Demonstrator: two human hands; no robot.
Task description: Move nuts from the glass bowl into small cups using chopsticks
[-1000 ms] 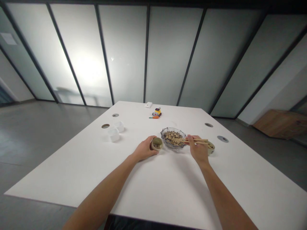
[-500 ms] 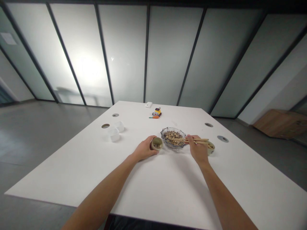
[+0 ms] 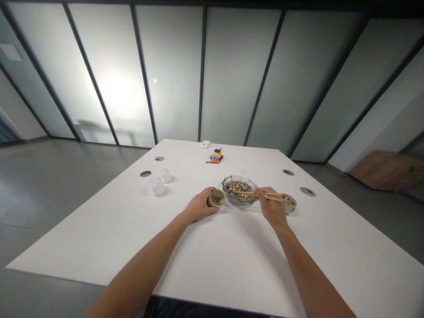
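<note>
My left hand (image 3: pixel 199 205) is wrapped round a small greenish cup (image 3: pixel 217 195), tilted so its mouth faces me, with a few seed-like bits inside. In my right hand (image 3: pixel 272 207) is a pair of chopsticks (image 3: pixel 270 194), held with the tips pointing left over a glass bowl (image 3: pixel 228 198). Brown and pale seeds, perhaps sunflower seeds, fill much of the bowl (image 3: pixel 226 181). Beyond my right hand stands a second greenish container (image 3: pixel 291 208) with pale pieces in it. Whether the chopstick tips pinch a seed is too small to tell.
Two clear plastic boxes (image 3: pixel 157 186) stand on the left of the white table (image 3: pixel 218 256). Farther back are a yellow toy car (image 3: pixel 217 154), a toy carrot (image 3: pixel 213 162) and a white power strip (image 3: pixel 205 144). Round grommets (image 3: pixel 308 191) sit near the side edges.
My right hand and the chopsticks have shifted slightly left, with the tips still over the bowl. My left hand and the cup have hardly moved.
</note>
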